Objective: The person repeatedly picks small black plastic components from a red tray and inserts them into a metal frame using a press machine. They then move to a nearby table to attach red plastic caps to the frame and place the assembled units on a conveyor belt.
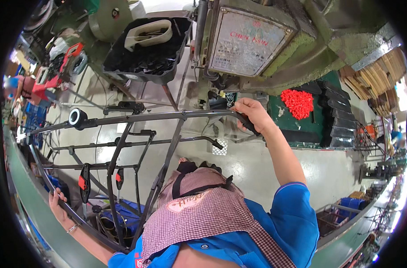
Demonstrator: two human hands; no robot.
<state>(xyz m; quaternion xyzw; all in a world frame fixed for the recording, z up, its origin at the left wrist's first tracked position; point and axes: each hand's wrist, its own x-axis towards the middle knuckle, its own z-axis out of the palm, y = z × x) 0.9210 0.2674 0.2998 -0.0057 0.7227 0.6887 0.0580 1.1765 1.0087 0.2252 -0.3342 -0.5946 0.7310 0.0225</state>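
A large black tubular metal frame [145, 117] spans the space in front of me, from the far left to the middle. My right hand [255, 117] is closed around the bent end of its top tube, just below the green machine. At lower left, my left hand [60, 209] has its fingers curled round a curved tube of the same frame. Two levers with red inserts [84, 182] sit on the lower bars, and a black ring with a white centre [78, 117] is on the top tube.
A green machine [275, 76] with a metal plate stands ahead. Left of it is a black bin [138, 77] of dark parts. Red small parts [297, 104] and black pieces [337, 116] lie on a green surface at right. Another person [27, 87] is at far left.
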